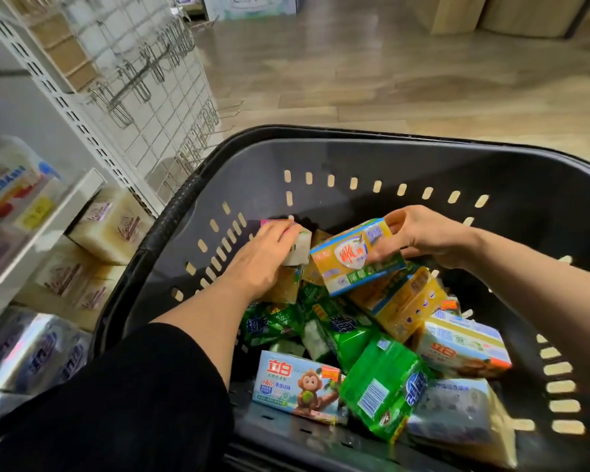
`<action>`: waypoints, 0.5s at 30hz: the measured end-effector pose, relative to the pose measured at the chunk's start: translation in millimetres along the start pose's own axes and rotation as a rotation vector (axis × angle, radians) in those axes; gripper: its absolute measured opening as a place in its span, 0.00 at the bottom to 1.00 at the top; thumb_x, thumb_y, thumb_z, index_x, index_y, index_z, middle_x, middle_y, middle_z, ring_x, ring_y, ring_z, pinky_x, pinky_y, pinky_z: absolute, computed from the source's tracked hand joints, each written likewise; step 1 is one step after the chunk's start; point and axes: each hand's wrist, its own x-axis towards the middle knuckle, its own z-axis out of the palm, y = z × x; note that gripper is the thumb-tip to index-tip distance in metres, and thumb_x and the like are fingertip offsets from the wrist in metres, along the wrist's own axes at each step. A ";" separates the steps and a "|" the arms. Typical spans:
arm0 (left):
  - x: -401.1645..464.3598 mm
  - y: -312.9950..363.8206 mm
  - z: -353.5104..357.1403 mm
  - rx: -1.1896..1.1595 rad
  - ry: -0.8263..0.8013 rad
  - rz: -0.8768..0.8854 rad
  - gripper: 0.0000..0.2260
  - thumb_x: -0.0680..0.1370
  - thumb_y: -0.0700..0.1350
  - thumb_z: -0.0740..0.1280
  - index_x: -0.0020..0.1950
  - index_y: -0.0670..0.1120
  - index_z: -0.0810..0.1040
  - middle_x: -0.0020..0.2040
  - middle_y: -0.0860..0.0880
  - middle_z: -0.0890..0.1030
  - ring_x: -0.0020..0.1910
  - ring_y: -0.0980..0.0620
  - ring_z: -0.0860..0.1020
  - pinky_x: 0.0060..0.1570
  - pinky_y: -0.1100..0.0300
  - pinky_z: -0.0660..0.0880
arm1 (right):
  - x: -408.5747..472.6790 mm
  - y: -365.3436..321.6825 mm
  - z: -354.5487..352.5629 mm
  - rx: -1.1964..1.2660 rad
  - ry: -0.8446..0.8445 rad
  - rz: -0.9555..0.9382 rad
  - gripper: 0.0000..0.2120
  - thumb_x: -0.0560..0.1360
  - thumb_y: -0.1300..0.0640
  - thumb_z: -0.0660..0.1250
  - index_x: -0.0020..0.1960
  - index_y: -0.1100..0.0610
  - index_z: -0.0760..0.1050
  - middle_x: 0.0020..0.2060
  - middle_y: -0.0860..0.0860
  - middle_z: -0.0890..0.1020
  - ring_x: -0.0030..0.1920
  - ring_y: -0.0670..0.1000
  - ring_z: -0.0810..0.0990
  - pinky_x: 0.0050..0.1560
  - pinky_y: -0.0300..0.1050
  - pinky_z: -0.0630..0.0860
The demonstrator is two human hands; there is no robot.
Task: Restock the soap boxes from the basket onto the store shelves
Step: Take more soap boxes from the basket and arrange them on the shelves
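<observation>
A black plastic basket [372, 158] fills the middle of the head view, holding several soap boxes and green packs. My left hand [263, 257] reaches into its far left part and grips a white soap box with a pink top [298, 245]. My right hand [423, 235] holds the far end of a yellow and blue soap box [355, 258], lifted and tilted above the pile. A light blue box with a monkey picture [298, 386] lies at the near side. Green soap packs [382, 386] lie in the middle.
White store shelves [48, 226] stand at the left with cream soap blocks [111, 226] and wrapped packs [31, 352] on them. A wire grid panel with metal hooks [143, 80] rises behind. Wood-look floor [389, 80] stretches beyond the basket.
</observation>
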 end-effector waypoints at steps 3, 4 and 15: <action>2.9 1.5 -5.2 0.032 0.061 -0.046 0.33 0.74 0.34 0.65 0.77 0.41 0.56 0.74 0.44 0.62 0.73 0.45 0.59 0.73 0.52 0.60 | -2.9 -6.6 -5.7 0.073 0.027 0.021 0.30 0.56 0.51 0.82 0.53 0.64 0.80 0.46 0.56 0.85 0.50 0.54 0.84 0.52 0.46 0.79; 3.3 1.4 -8.9 0.040 0.080 -0.058 0.32 0.75 0.35 0.65 0.77 0.40 0.56 0.74 0.43 0.63 0.73 0.45 0.60 0.73 0.54 0.58 | -4.3 -9.0 -7.1 0.105 0.044 0.023 0.28 0.58 0.51 0.80 0.53 0.64 0.80 0.46 0.56 0.86 0.49 0.54 0.84 0.49 0.45 0.79; -51.8 17.0 -139.6 0.052 0.489 -0.159 0.33 0.74 0.42 0.71 0.76 0.41 0.61 0.71 0.42 0.67 0.70 0.44 0.64 0.67 0.56 0.61 | -24.3 -65.6 7.7 0.332 0.136 -0.079 0.45 0.51 0.34 0.73 0.56 0.66 0.78 0.44 0.63 0.83 0.34 0.53 0.80 0.36 0.42 0.79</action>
